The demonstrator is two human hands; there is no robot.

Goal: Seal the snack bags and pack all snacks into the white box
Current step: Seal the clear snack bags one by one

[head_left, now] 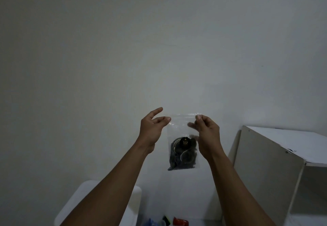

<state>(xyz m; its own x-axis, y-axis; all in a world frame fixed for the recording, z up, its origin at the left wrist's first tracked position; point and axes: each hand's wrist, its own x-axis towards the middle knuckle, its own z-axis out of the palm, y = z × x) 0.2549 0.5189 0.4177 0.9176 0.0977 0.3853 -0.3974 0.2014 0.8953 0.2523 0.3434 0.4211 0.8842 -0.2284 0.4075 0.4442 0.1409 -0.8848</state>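
A clear zip bag [183, 131] hangs upright in front of the wall, its lower half filled with dark round snacks [183, 152]. My left hand [152, 130] pinches the bag's top left corner between thumb and a finger, with the other fingers spread. My right hand [206, 133] pinches the top right corner at the seal strip. A white box [74, 201] with rounded corners sits low at the left, largely hidden behind my left forearm.
Small snack packets lie at the bottom edge: a blue one [150, 223], a black and green one [166, 220] and a red one [180, 222]. A white open cabinet [276, 155] stands at the right. A plain white wall fills the background.
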